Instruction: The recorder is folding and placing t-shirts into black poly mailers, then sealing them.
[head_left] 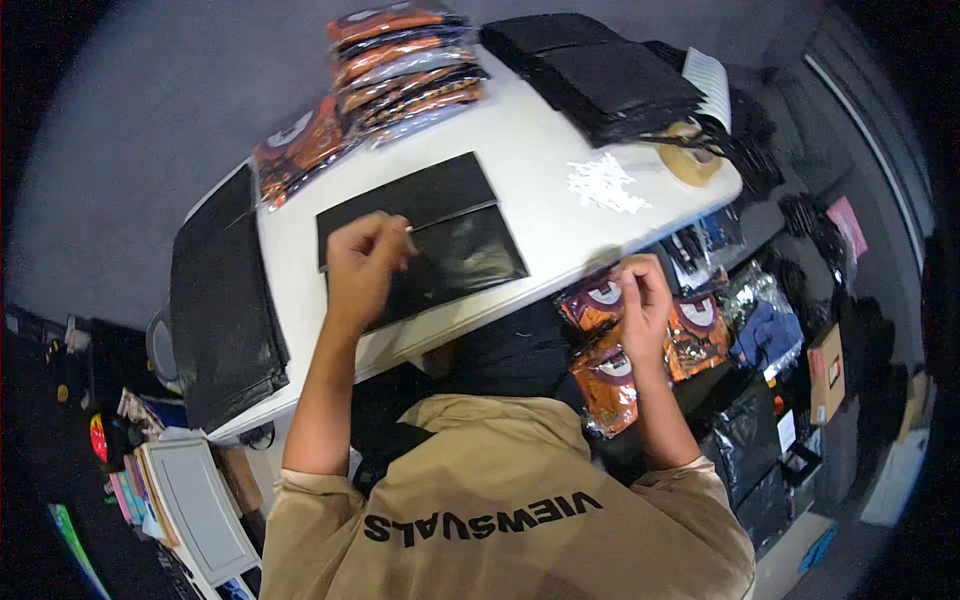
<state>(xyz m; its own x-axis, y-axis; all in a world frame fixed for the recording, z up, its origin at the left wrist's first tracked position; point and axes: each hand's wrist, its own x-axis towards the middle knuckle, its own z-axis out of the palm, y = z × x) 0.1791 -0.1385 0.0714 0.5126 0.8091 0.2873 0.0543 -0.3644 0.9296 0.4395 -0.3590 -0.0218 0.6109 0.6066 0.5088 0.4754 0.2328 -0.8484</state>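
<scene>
A black plastic mailer bag [455, 250], its flap side toward the far edge, lies flat on the white table [540, 170]. Just over its left part is my left hand [368, 258], fingers curled together in a pinch; a tiny pale spot shows at the fingertips, too small to name. My right hand [643, 305] hangs off the table's near edge, thumb and fingers bent together, and whatever they hold, if anything, cannot be made out. Below that hand are several orange and purple garments in clear plastic bags [605, 375].
Bagged folded garments [410, 75] are stacked at the far edge. Black mailer piles lie at the left [225, 300] and far right [600, 75]. White paper slips [605, 185] and a tape roll [688, 165] sit at the right. A white cabinet [200, 505] stands lower left.
</scene>
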